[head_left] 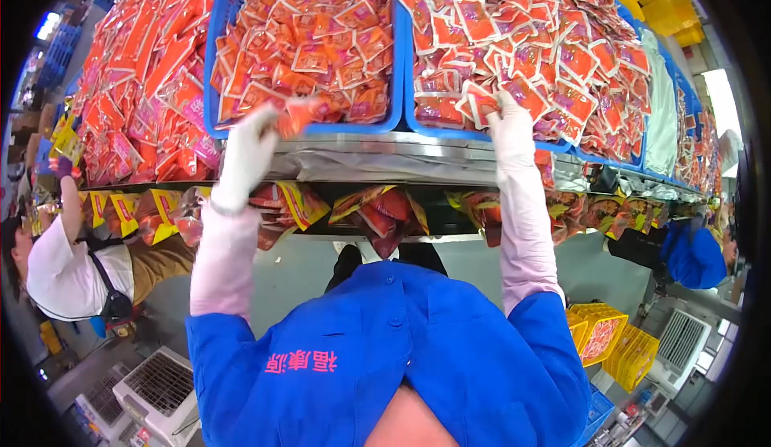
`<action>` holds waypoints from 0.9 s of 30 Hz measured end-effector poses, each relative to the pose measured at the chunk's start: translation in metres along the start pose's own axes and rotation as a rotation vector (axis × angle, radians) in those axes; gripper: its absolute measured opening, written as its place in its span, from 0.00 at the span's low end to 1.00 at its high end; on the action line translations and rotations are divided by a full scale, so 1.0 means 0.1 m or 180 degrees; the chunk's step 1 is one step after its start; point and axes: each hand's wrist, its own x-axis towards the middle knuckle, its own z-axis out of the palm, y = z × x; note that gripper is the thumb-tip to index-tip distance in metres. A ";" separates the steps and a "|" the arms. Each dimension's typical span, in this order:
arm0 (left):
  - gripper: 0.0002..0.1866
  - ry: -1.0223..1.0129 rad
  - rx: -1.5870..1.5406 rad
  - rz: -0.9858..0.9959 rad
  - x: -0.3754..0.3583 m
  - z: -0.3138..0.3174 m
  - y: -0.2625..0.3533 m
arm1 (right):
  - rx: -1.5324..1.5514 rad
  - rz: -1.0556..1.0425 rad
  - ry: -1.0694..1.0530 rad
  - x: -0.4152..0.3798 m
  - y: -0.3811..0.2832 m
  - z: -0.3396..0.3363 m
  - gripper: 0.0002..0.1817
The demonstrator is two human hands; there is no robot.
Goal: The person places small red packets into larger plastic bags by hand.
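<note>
My left hand (250, 150), in a white glove, is closed at the front edge of the left blue basket (321, 132). A motion-blurred red packet (299, 115) is between its fingertips. My right hand (512, 122), also gloved, pinches a small red-and-white packet (479, 103) over the near edge of the right blue basket (450, 134). Both baskets hold heaps of such packets. Below my hands, larger red-and-yellow bags (381, 212) stand in a row along a dark channel.
A heap of long red packets (144, 61) lies at the left. One co-worker in white (72, 266) is at far left, another in blue (692, 256) at far right. A metal ledge (361, 162) runs before the baskets. Yellow crates (630, 356) stand low right.
</note>
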 end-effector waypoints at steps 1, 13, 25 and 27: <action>0.12 -0.0256 -0.0442 -0.0014 -0.33 -0.05 0.25 | 0.0229 0.0176 -0.0095 -0.10 -0.16 -0.11 0.13; 0.10 -0.0973 0.1349 0.1274 -1.76 0.69 -0.05 | 0.1282 0.0366 -0.3223 -1.45 -1.15 0.91 0.17; 0.03 -0.0240 0.2040 0.0790 -1.86 0.63 -0.30 | -0.0686 -0.1816 -0.2889 -1.59 -1.43 1.22 0.13; 0.04 -0.0099 0.1730 0.1260 -1.87 0.39 -0.24 | -0.1867 -0.2287 -0.3147 -1.69 -1.54 1.58 0.14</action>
